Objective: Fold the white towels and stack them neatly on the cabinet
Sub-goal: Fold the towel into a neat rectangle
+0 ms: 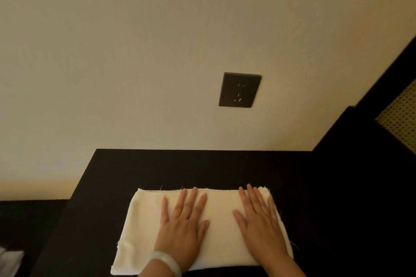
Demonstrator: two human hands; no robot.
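Dark cabinet top (202,168), set against a plain cream wall (135,51): on it we list one white towel (144,220), lying as a folded rectangle near the front edge. Left hand (182,220): laid flat on the middle of the towel, fingers straight and slightly spread, pressing down and gripping nothing. Right hand (258,220): flat likewise on the towel's right part, fingers straight and reaching to the far edge, nothing pinched or held. Pale bangle (166,262): on the left wrist. Towel edges: loose threads stand out along the far side and at the corners; the near edge looks thick, which we take for doubled layers. Black wall socket (239,90): above the cabinet, nothing plugged in. Perforated panel in a dark frame (400,119): at the far right. Pale object (11,258): low at the left edge, too cut off for us to identify. Progress, in our judgement: this towel is folded and is being smoothed in place on the cabinet; we see no second towel on it, so any further folding and stacking is left to do.
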